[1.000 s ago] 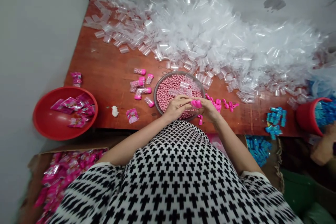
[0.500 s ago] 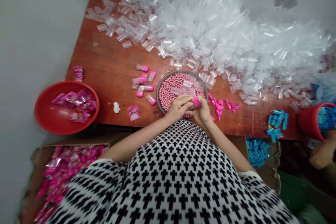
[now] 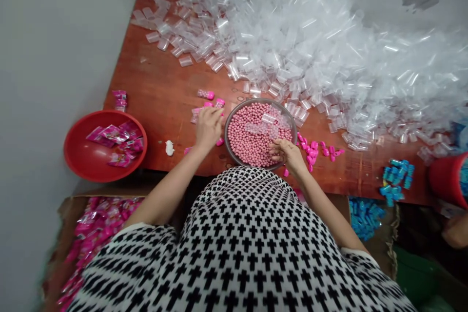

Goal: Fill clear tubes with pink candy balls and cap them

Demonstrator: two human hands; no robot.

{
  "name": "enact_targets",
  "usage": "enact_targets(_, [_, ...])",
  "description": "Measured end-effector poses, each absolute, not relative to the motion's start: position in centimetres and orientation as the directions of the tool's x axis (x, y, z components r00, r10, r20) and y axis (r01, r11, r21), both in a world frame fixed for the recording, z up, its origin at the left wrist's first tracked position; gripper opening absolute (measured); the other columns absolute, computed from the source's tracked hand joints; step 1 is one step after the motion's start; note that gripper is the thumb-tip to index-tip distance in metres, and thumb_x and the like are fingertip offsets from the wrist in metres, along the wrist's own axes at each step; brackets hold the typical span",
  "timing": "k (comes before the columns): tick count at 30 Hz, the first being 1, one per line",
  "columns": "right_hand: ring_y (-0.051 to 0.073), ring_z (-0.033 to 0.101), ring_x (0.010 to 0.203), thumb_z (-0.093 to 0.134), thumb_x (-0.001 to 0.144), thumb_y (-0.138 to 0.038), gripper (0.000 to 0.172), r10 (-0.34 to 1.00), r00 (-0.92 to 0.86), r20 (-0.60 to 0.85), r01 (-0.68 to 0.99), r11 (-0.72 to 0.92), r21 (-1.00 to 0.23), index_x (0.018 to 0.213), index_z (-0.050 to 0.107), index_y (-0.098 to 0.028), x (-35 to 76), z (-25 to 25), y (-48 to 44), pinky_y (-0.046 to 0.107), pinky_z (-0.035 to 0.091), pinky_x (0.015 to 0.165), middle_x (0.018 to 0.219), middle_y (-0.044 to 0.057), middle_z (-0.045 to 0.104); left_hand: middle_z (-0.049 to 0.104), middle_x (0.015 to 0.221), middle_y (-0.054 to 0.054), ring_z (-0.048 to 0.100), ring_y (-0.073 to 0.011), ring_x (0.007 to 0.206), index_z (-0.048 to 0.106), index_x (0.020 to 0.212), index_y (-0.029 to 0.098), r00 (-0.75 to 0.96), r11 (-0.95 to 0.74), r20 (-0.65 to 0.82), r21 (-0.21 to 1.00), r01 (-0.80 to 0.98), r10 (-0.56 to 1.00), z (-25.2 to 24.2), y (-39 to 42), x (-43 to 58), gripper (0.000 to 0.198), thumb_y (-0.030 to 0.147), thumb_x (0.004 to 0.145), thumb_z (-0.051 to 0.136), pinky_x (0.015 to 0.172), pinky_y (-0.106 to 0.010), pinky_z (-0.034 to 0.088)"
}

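My left hand (image 3: 209, 127) is over the small clear tubes with pink caps, left of the bowl, its fingers loosely apart with nothing visible in them. One capped tube (image 3: 205, 94) lies just beyond it; others are partly hidden beneath. My right hand (image 3: 288, 152) hovers at the right side of the grey bowl (image 3: 227, 144), fingers curved but apart, with nothing visible in them. Pink beads (image 3: 246, 145) fill the bowl, and a few clear tubes (image 3: 268, 118) lie on top. Loose pink caps (image 3: 312, 150) sit right of the bowl.
A large heap of clear tubes (image 3: 292, 34) covers the back of the wooden table (image 3: 161, 87). At left stands a red basin (image 3: 84, 156) with pink packets. Blue packets (image 3: 397, 178), a red bucket (image 3: 444, 178) and another person's arm (image 3: 457, 231) are at right.
My hands have parted. The left moved left from the bowl to the capped tubes; the right shifted slightly down and right. The pink-capped piece they held together no longer shows between them.
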State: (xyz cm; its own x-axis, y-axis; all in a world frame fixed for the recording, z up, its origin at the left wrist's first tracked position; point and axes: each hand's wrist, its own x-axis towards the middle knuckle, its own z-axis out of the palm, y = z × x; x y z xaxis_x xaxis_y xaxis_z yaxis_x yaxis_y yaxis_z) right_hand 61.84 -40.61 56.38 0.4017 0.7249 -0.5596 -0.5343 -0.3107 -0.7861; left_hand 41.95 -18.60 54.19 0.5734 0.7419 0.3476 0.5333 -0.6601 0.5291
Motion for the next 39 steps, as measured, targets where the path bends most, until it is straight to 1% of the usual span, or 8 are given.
enact_targets(6, [0.011,0.065,0.064,0.074,0.066,-0.048,0.037,0.733,0.445,-0.515,-0.457,-0.309,-0.834,0.087,0.064,-0.019,61.8,55.7,-40.7,0.021,0.054,0.054,0.087,0.004,0.072,0.058,0.119,-0.015,0.049,-0.0274,0.107,0.053,0.124,0.015,0.856,-0.837,0.066,0.259,0.482,0.513,53.5,-22.7,48.4,0.037,0.019,0.091,0.039,0.090,-0.042,0.040])
enact_targets(12, [0.012,0.065,0.065,0.074,0.063,-0.051,0.039,0.745,0.440,-0.502,-0.434,-0.312,-0.845,0.084,0.064,-0.020,61.3,54.7,-41.4,0.023,0.054,0.055,0.083,0.002,0.071,0.061,0.099,-0.012,0.051,-0.0258,0.098,0.061,0.099,0.016,0.924,-0.912,-0.119,0.157,0.379,0.363,52.9,-22.3,50.3,0.028,0.018,0.093,0.034,0.083,-0.040,0.040])
enact_targets(16, [0.014,0.066,0.068,0.070,0.066,-0.054,0.039,0.728,0.509,-0.459,-0.370,-0.296,-0.881,0.085,0.064,-0.020,62.9,53.7,-43.4,0.027,0.055,0.060,0.083,0.003,0.071,0.058,0.094,-0.010,0.051,-0.0241,0.093,0.060,0.093,0.016,0.915,-0.885,-0.132,0.235,0.401,0.380,53.6,-22.5,48.2,0.027,0.023,0.094,0.034,0.081,-0.037,0.040])
enact_targets(23, [0.016,0.063,0.067,0.054,0.073,-0.056,0.040,0.521,0.767,-0.374,-0.132,-0.442,-0.887,0.085,0.061,-0.018,70.5,50.8,-48.1,0.033,0.054,0.062,0.080,0.004,0.069,0.057,0.075,-0.013,0.055,-0.0250,0.085,0.062,0.069,0.015,0.917,-0.863,-0.233,0.325,0.386,0.323,52.2,-25.5,49.3,0.029,0.010,0.085,0.038,0.073,-0.036,0.044])
enact_targets(26, [0.018,0.062,0.072,0.049,0.078,-0.046,0.034,0.489,0.809,-0.327,-0.014,-0.540,-0.842,0.088,0.062,-0.016,72.2,49.0,-48.2,0.036,0.053,0.070,0.084,0.006,0.069,0.060,0.085,-0.016,0.057,-0.0266,0.089,0.064,0.075,0.013,0.911,-0.838,-0.233,0.365,0.407,0.341,51.0,-27.3,51.6,0.026,0.007,0.082,0.040,0.072,-0.037,0.045])
enact_targets(30, [0.023,0.060,0.095,0.053,0.080,-0.027,0.022,0.568,0.773,-0.282,0.199,-0.639,-0.743,0.093,0.066,-0.015,72.2,47.2,-46.3,0.043,0.043,0.093,0.099,0.011,0.069,0.062,0.097,-0.012,0.058,-0.0231,0.094,0.064,0.095,0.015,0.895,-0.786,-0.193,0.430,0.445,0.401,50.6,-28.1,52.3,0.022,0.013,0.084,0.045,0.080,-0.035,0.046])
enact_targets(36, [0.024,0.054,0.111,0.054,0.086,-0.020,0.018,0.671,0.683,-0.290,0.426,-0.688,-0.587,0.100,0.066,-0.017,72.0,45.7,-42.9,0.039,0.039,0.097,0.116,0.014,0.063,0.064,0.096,-0.005,0.060,-0.0171,0.089,0.061,0.095,0.017,0.844,-0.404,-0.038,0.866,0.294,0.534,51.4,-27.7,49.9,0.021,0.030,0.079,0.062,0.082,-0.031,0.047])
enact_targets(39, [0.019,0.058,0.104,0.053,0.091,-0.027,0.018,0.699,0.654,-0.289,0.503,-0.687,-0.524,0.098,0.063,-0.015,72.3,45.6,-42.5,0.040,0.045,0.093,0.111,0.009,0.063,0.066,0.102,-0.006,0.060,-0.0182,0.097,0.062,0.096,0.017,0.819,-0.303,-0.009,0.927,0.222,0.574,51.6,-28.2,49.4,0.023,0.028,0.076,0.065,0.089,-0.034,0.046])
